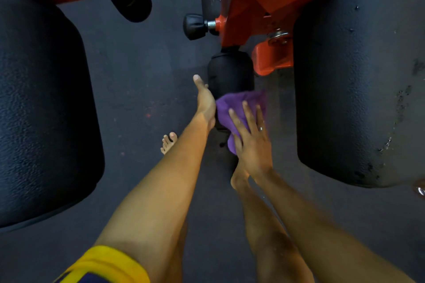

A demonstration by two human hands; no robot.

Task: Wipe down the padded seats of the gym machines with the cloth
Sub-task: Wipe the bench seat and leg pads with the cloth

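In the centre of the frame, the right hand (250, 142) presses the purple cloth (239, 101) onto a small black padded roller (230, 69), fingers (248, 115) straight and spread. The left hand (205, 103) rests edge-on against the roller's left side. Its thumb is extended and its other fingers are hidden, so I cannot tell whether they grip. An orange frame (241, 7) crosses the top of the frame.

A crumpled purple microfibre cloth (238, 99) is bunched against the lower end of a small black cylindrical padded roller (230, 69). A large black textured seat pad (46, 103) lies well left; a scuffed black seat pad (354, 80) lies right.
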